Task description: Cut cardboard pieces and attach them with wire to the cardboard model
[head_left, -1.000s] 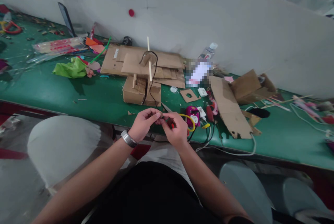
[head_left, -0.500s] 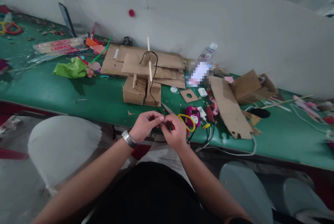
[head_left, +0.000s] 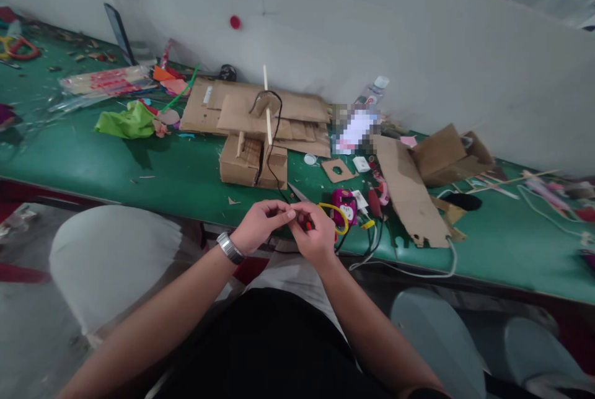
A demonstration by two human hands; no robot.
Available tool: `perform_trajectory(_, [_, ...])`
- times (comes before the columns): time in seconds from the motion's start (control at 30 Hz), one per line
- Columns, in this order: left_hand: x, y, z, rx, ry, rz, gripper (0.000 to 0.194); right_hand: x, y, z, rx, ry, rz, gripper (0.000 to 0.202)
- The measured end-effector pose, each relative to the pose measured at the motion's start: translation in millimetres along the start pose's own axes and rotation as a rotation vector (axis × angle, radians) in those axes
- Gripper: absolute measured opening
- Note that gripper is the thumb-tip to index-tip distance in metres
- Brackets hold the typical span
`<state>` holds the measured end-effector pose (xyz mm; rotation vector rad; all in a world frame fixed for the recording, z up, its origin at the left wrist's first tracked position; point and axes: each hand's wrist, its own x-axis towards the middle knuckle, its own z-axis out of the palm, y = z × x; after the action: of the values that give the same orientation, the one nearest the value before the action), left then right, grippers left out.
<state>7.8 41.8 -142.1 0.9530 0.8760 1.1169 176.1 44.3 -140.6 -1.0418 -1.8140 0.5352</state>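
My left hand (head_left: pixel 263 224) and my right hand (head_left: pixel 313 232) meet at the table's front edge, thumbs and fingertips pinched together. A thin black cord (head_left: pixel 271 170) runs down from the cardboard construction into the pinched fingers; the bit between the fingertips is mostly hidden. The construction has a cardboard box (head_left: pixel 239 166) at its base and a pale wooden stick (head_left: pixel 268 126) near a round cardboard piece (head_left: pixel 266 103) with cord over it. Partly behind my right hand lie scissors with a yellow handle (head_left: pixel 346 220), their blade (head_left: pixel 296 192) showing beyond the fingers.
On the green table (head_left: pixel 186 166) are a purple case (head_left: pixel 340 199), a holed cardboard square (head_left: pixel 338 170), a cardboard sheet (head_left: pixel 409 194), an open box (head_left: pixel 449 154), a bottle (head_left: pixel 374 90) and a green cloth-like piece (head_left: pixel 125 121). Stools (head_left: pixel 111 263) stand along the front.
My right hand has shifted very slightly, and its fingers have moved a little against the left fingertips. Everything on the table stays put.
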Motion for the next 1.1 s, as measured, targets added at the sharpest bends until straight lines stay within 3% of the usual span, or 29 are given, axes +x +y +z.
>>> perform_trajectory(0.43, [-0.9, 3.7, 0.3, -0.131, 0.086, -0.023, 0.032, -3.6, -2.1, 0.1, 0.014, -0.027, -0.013, 0.020])
perform_trajectory(0.63, [-0.7, 1.7, -0.3, -0.110, 0.031, -0.021, 0.032, -5.6, -1.0, 3.5, 0.026, 0.004, 0.006, 0.013])
perform_trajectory(0.8, [-1.0, -2.3, -1.8, -0.019, -0.029, 0.005, 0.030, -4.6, -1.5, 3.2, 0.019, -0.015, -0.044, 0.020])
perform_trajectory(1.1, [-0.2, -0.9, -1.0, -0.009, 0.015, -0.027, 0.034, -5.2, 3.9, 2.3, 0.026, 0.032, 0.018, 0.018])
